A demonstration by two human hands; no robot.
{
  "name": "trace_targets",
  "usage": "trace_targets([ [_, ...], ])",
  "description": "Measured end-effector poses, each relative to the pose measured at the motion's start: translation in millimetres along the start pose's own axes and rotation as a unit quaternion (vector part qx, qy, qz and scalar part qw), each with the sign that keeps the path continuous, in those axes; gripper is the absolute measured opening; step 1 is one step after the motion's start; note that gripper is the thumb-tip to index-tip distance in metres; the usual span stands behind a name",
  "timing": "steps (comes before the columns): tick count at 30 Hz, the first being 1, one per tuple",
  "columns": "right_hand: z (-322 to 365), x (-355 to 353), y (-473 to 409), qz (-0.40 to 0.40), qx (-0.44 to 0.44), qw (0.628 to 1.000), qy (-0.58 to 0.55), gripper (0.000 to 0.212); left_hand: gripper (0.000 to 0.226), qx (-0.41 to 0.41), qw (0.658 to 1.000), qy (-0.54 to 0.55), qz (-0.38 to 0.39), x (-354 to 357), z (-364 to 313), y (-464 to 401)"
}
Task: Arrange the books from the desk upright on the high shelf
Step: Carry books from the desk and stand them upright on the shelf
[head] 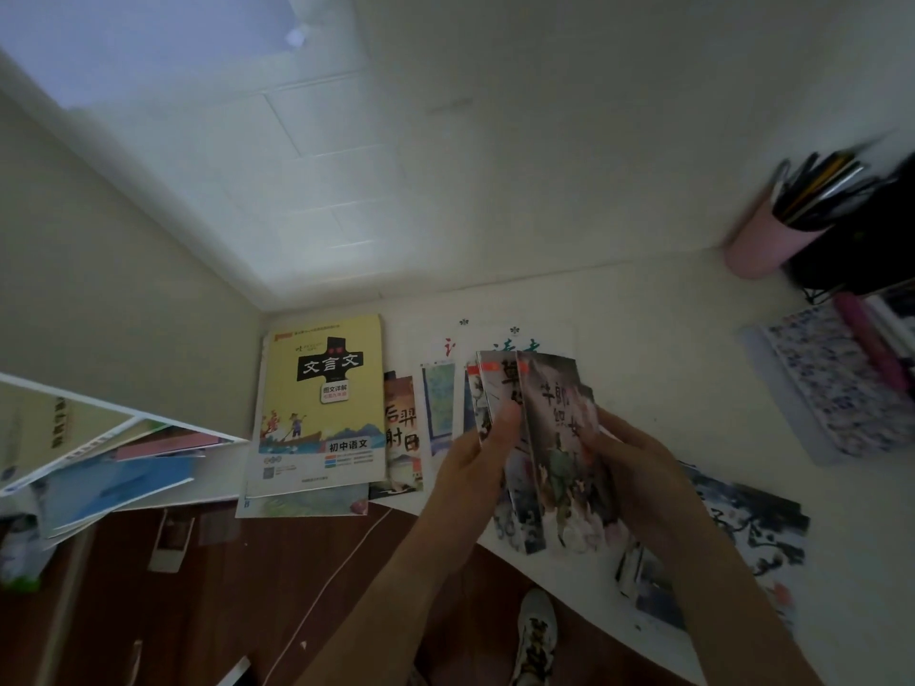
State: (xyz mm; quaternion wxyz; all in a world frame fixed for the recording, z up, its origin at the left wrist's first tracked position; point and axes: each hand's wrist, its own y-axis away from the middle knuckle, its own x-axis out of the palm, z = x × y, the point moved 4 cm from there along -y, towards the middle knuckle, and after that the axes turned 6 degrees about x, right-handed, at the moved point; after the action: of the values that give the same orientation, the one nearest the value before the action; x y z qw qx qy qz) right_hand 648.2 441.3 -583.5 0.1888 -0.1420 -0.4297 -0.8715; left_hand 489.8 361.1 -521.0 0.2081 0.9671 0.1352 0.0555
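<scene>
**Around the worktop: cup, cable, floor and shoe**

A pink cup (760,245) full of dark pens (817,188) stands at the far right of the white worktop (658,309), close beside a black wire rack (851,255). Below the near edge lies a dark wooden floor (223,586). A thin white cable (341,566) runs across it, and a white patterned shoe (537,636) shows at the bottom. A white panelled wall (307,180) rises behind.
</scene>
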Motion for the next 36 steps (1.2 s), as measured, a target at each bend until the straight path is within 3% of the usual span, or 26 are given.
trace_targets([
  [2,-7,-1,3,0.05,0.023,0.998,-0.026,0.038,0.06,0.05,0.999,-0.019,0.002,9,-6,8],
  [6,-16,-7,6,0.073,0.033,0.995,-0.052,0.057,0.06,0.107,0.993,-0.049,0.005,23,-13,16],
  [10,-13,-18,19,0.053,-0.015,0.997,-0.063,0.049,0.037,0.12,0.99,-0.058,0.037,36,-20,22],
  [13,-10,-38,41,-0.032,-0.053,0.996,-0.067,0.036,0.032,0.101,0.993,-0.04,0.043,51,-16,20],
  [15,-16,-71,57,-0.17,-0.081,0.982,-0.03,0.035,0.033,0.08,0.993,-0.078,0.048,64,1,16],
  [18,-27,-113,92,-0.353,-0.123,0.923,0.088,0.047,0.046,0.049,0.967,-0.209,0.136,101,29,12],
  [21,-38,-147,122,-0.467,-0.129,0.861,0.153,0.061,0.046,0.079,0.921,-0.341,0.173,139,56,3],
  [23,-44,-160,129,-0.493,-0.114,0.836,0.211,0.068,0.041,0.097,0.878,-0.442,0.159,153,77,-6],
  [26,-62,-177,115,-0.469,-0.052,0.832,0.291,0.076,0.05,0.105,0.834,-0.52,0.15,159,104,-9],
  [29,-72,-175,107,-0.445,-0.008,0.825,0.348,0.076,0.075,0.091,0.857,-0.486,0.148,154,113,-4],
  [31,-63,-162,115,-0.478,-0.032,0.811,0.336,0.077,0.071,0.069,0.886,-0.442,0.12,145,112,-3],
  [33,-50,-139,118,-0.499,-0.106,0.808,0.296,0.063,0.057,0.056,0.921,-0.384,0.021,123,106,-6],
  [36,-29,-83,87,-0.398,-0.17,0.844,0.318,0.046,0.043,0.068,0.915,-0.363,-0.16,67,92,-18],
])
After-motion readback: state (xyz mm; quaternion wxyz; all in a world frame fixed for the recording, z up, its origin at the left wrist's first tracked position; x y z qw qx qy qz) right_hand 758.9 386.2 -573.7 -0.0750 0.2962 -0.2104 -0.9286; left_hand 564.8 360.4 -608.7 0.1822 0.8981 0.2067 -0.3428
